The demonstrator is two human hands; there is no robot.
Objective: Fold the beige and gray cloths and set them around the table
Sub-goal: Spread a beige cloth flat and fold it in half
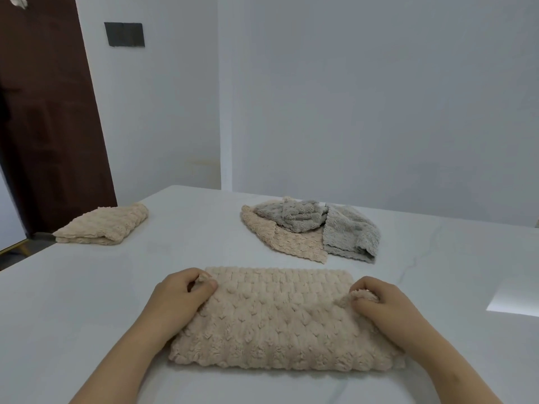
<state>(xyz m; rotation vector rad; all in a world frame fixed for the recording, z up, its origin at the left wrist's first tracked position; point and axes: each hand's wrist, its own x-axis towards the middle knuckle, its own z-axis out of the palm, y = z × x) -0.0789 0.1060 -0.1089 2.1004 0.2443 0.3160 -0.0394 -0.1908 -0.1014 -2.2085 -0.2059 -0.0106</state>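
Observation:
A fluffy beige cloth (280, 322) lies folded in half on the white table (87, 301), right in front of me. My left hand (182, 290) pinches its far left corner between thumb and fingers. My right hand (379, 301) grips the far right corner, which is bunched and lifted slightly. Another beige cloth (102, 225), folded, sits at the table's far left edge. Toward the back middle is a loose pile: a flat beige cloth (280, 237) under a crumpled gray cloth (291, 217), with a second gray cloth (350, 231) beside it.
The table runs up to a pale wall at the back. A dark brown door (43, 112) stands at the left, with a dark switch plate (124, 34) on the wall near it. A bright patch of light (513, 301) falls on the table's right side.

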